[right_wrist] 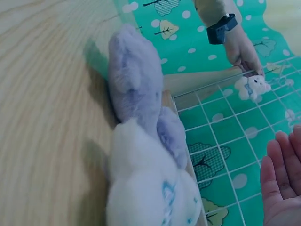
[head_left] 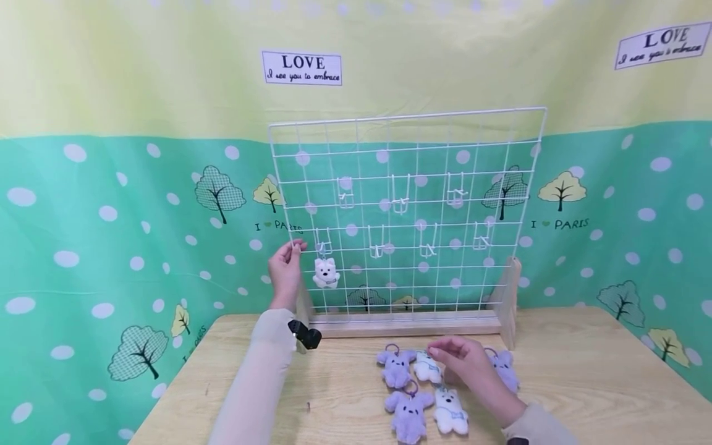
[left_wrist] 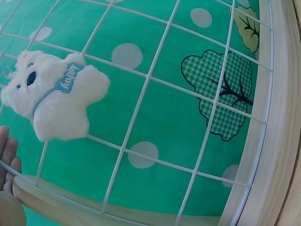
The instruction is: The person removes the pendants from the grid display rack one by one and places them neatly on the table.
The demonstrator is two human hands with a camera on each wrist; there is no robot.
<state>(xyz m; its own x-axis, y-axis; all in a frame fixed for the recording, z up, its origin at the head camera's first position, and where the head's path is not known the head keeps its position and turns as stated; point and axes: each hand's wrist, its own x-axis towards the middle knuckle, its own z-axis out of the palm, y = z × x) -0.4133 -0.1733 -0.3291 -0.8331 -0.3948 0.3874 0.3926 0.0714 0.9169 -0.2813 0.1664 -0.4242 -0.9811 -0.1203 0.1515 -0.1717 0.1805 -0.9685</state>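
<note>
At the left side of a white wire grid rack (head_left: pixel 408 113), my left hand (head_left: pixel 286 272) pinches the edge wire between thumb and fingers. Right beside it a white plush bear keychain (head_left: pixel 326 274) hangs from a hook; the left wrist view shows its blue "Happy" sash. My right hand (head_left: pixel 464 364) hovers over the table with fingers extended, holding nothing. Under its fingertips lies a white plush keychain (head_left: pixel 427 368), partly covered. Another white plush keychain (head_left: pixel 450 413) lies nearer the front, and purple plush keychains (head_left: pixel 396 369) lie around them, one half behind the right hand.
Several white hooks (head_left: pixel 400 206) sit in two rows on the grid. A wooden base (head_left: pixel 400 327) with side supports holds the rack upright on the wooden table (head_left: pixel 322 377). Behind it hangs a green and yellow curtain (head_left: pixel 139 222).
</note>
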